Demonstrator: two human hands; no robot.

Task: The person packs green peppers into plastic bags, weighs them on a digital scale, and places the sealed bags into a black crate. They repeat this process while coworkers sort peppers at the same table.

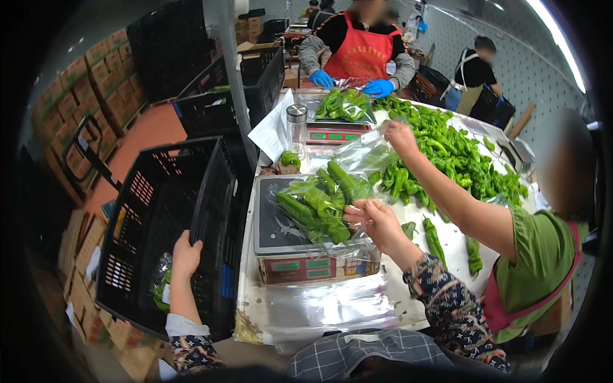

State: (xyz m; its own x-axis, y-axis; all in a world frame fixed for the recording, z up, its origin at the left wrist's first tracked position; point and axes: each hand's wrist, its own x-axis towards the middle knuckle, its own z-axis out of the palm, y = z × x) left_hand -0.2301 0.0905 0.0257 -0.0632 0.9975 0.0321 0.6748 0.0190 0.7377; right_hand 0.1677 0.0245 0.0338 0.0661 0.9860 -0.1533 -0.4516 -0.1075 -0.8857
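My left hand (186, 253) is closed at the rim of a black plastic crate (143, 182), its fingertips mostly hidden. A clear bag with green peppers and a white label (159, 290) lies low inside this crate. Another clear bag of long green peppers (319, 201) rests on a digital scale (267, 220). Against the right side of that bag is my right hand (377, 225), its fingers stretched out and apart, touching the plastic.
Flat clear bags (332, 309) lie before the scale. A co-worker's bare arm (453, 195) reaches across loose peppers (440, 140). Beyond, blue-gloved hands (378, 88) attend a second bag on another scale (332, 136). A clear bottle (296, 127) and a metal post (236, 83) stand left.
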